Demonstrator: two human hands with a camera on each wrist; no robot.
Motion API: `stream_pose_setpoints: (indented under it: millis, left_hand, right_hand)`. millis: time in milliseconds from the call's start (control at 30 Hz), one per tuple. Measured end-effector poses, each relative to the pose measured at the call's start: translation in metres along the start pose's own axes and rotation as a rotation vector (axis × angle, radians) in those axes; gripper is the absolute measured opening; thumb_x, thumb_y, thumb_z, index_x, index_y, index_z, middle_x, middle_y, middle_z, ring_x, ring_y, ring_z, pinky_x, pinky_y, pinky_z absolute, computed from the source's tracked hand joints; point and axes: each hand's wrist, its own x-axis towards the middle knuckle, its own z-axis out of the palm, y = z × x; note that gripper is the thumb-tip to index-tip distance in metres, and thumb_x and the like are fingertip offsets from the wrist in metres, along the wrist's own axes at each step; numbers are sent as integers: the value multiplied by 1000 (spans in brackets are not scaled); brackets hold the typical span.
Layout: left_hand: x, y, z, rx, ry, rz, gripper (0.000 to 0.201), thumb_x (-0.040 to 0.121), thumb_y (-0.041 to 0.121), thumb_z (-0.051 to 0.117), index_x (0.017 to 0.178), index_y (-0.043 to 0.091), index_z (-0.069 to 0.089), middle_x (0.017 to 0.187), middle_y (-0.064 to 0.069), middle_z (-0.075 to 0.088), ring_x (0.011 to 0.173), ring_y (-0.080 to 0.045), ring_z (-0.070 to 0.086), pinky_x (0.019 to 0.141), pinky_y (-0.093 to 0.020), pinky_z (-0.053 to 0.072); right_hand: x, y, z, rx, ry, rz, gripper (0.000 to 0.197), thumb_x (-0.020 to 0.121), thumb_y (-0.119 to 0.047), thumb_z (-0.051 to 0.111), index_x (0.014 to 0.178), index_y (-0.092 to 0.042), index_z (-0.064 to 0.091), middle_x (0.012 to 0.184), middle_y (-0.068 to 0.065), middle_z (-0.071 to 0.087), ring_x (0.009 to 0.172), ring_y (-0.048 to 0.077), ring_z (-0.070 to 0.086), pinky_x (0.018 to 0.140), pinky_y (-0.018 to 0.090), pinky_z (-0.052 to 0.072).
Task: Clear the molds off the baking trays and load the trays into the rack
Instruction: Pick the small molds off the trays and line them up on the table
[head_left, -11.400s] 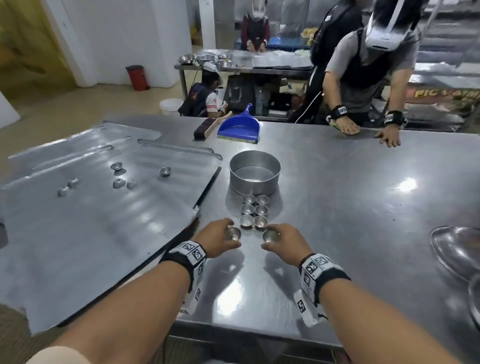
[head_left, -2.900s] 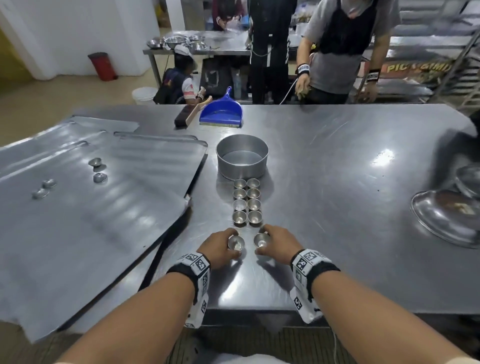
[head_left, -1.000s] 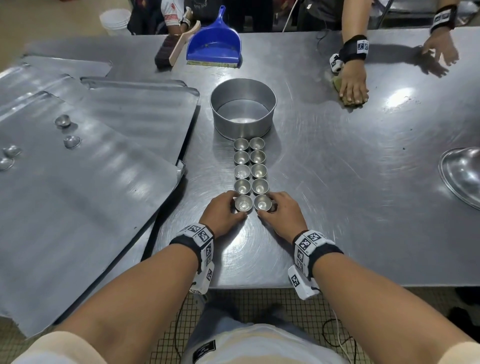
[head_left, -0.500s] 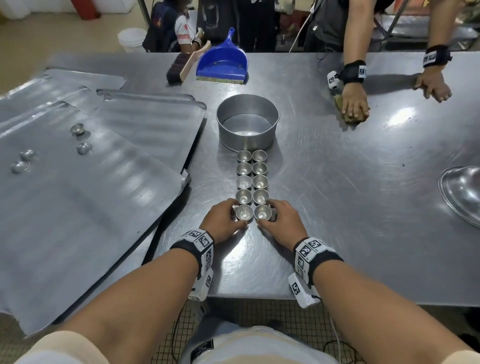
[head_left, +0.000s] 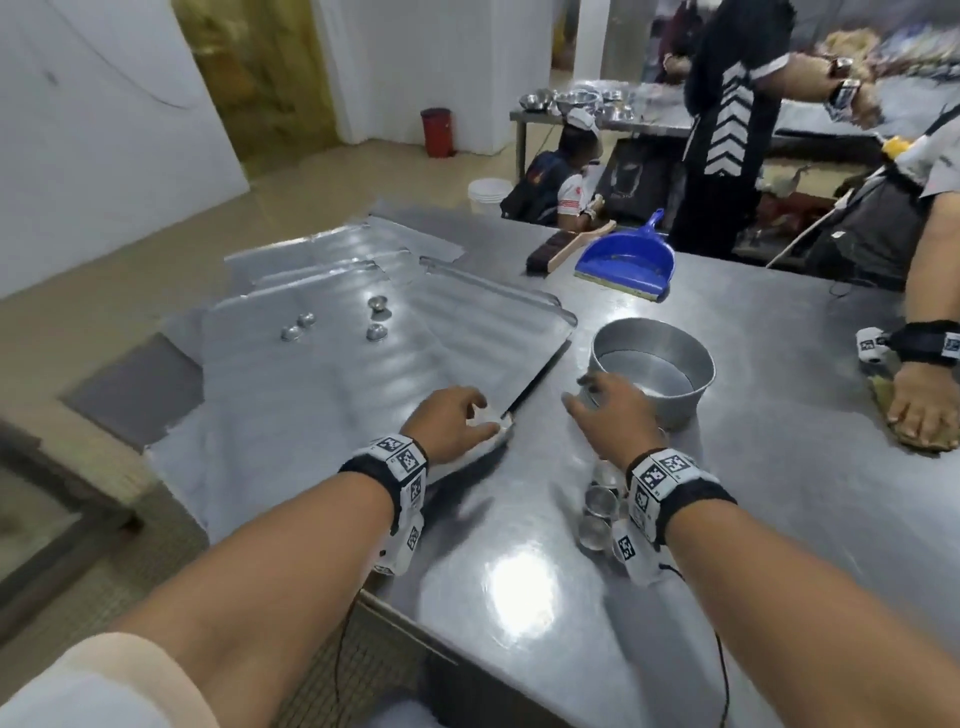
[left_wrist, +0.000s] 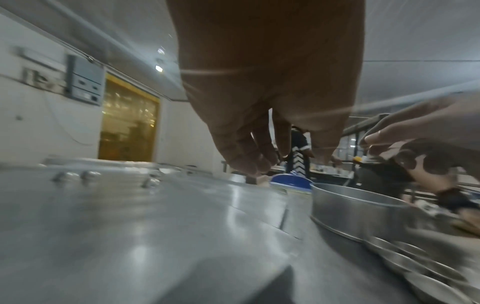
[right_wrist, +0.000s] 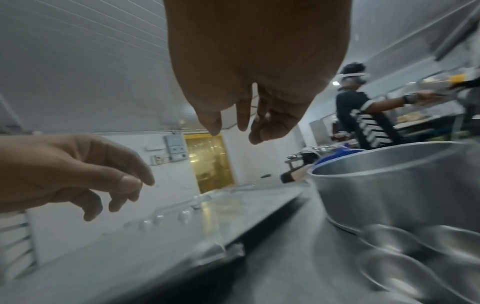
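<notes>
The trays (head_left: 291, 410) lie overlapped at my ten o'clock, their left part hanging out past the edge of the surface (head_left: 753, 519) over the floor (head_left: 104, 249). Four small molds (head_left: 306, 319) sit on the top tray toward eleven o'clock: two close together on the left, two more just to their right, all well apart from my hands. Between them and me the tray is bare sheet.

My left hand (head_left: 451, 420) hovers over the near right corner of the top tray, at about eleven o'clock. Its fingers (left_wrist: 249, 152) hang loosely curled and hold nothing; from the wrist view they are clear of the metal. The corner itself sits on the surface, with a dark gap running along the tray's right edge.

My right hand (head_left: 608, 415) is up at twelve o'clock, over the strip of surface between the tray edge and the round pan (head_left: 660, 384). Its fingers (right_wrist: 215, 123) are spread and slack, gripping nothing. They are near the pan's left wall; I cannot tell whether they touch it.

Beneath my right wrist, at one o'clock, the cleared molds (head_left: 597, 506) stand in a line running to the pan; my arm hides most of them.

Farther back at twelve o'clock lie a brush (head_left: 566, 248) and a blue dustpan (head_left: 626, 262). At two o'clock another person's hand (head_left: 922, 410) presses a cloth on the surface. Bare surface lies between the pan and that hand.
</notes>
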Motion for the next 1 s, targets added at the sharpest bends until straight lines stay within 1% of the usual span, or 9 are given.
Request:
stream_pose_setpoints:
  millis: [133, 200, 300, 500, 667, 733, 800, 900, 1000]
  left_hand:
    - [-2, -59, -53, 17, 51, -144, 42, 88, 52, 69, 118, 22, 66, 95, 5, 65, 87, -16, 62, 77, -29, 48]
    - [0, -89, -76, 24, 72, -191, 42, 88, 51, 69, 117, 22, 66, 93, 5, 64, 87, -17, 62, 80, -31, 50]
    - [7, -139, -107, 25, 95, -255, 39, 87, 51, 70, 115, 23, 66, 91, 6, 63, 89, -18, 63, 79, -30, 47]
    - [40, -242, -153, 16, 102, -364, 37, 86, 49, 71, 113, 23, 66, 88, 6, 64, 84, -17, 63, 72, -28, 44]
    - [80, -313, -170, -1, 90, -407, 39, 86, 46, 72, 116, 22, 66, 88, 7, 64, 85, -16, 62, 75, -28, 42]
    - [98, -336, -172, -14, 92, -408, 43, 86, 44, 73, 122, 21, 65, 96, 4, 64, 88, -17, 60, 77, -28, 41]
    - [115, -356, -170, -16, 77, -391, 48, 87, 41, 72, 130, 23, 61, 110, 1, 62, 94, -17, 57, 83, -28, 41]
    - [140, -382, -161, -27, 48, -365, 59, 86, 41, 71, 140, 26, 53, 130, -5, 56, 112, -22, 59, 96, -33, 45]
    - [158, -403, -150, -17, 36, -358, 67, 87, 39, 69, 147, 23, 44, 142, -6, 48, 119, -27, 57, 100, -32, 42]
  right_hand:
    - [36, -67, 29, 3, -96, -119, 44, 90, -50, 62, 124, -22, 65, 130, 1, 58, 105, 20, 62, 92, 35, 50]
    - [53, -100, 51, -2, -138, -168, 45, 90, -52, 63, 124, -23, 66, 129, 1, 57, 100, 18, 61, 88, 34, 49]
    - [78, -145, 89, -25, -192, -225, 44, 90, -53, 63, 122, -23, 66, 126, 1, 58, 102, 21, 60, 86, 34, 48]
    - [136, -211, 161, -68, -295, -248, 43, 89, -53, 64, 120, -25, 66, 121, -1, 61, 103, 21, 61, 86, 34, 49]
    - [187, -235, 212, -103, -338, -204, 41, 89, -52, 64, 119, -25, 67, 118, -1, 63, 103, 20, 62, 87, 33, 49]
    - [205, -239, 232, -114, -350, -191, 40, 89, -51, 64, 118, -25, 67, 118, 0, 63, 102, 21, 62, 87, 34, 48]
    - [221, -242, 251, -130, -367, -179, 41, 88, -51, 64, 119, -24, 67, 119, 2, 64, 104, 23, 62, 87, 34, 49]
    - [240, -245, 277, -135, -388, -158, 45, 90, -49, 64, 125, -22, 64, 123, 5, 64, 109, 27, 61, 91, 37, 49]
    - [256, -243, 300, -138, -432, -147, 47, 92, -40, 64, 134, -19, 58, 132, 9, 60, 116, 30, 58, 93, 36, 45]
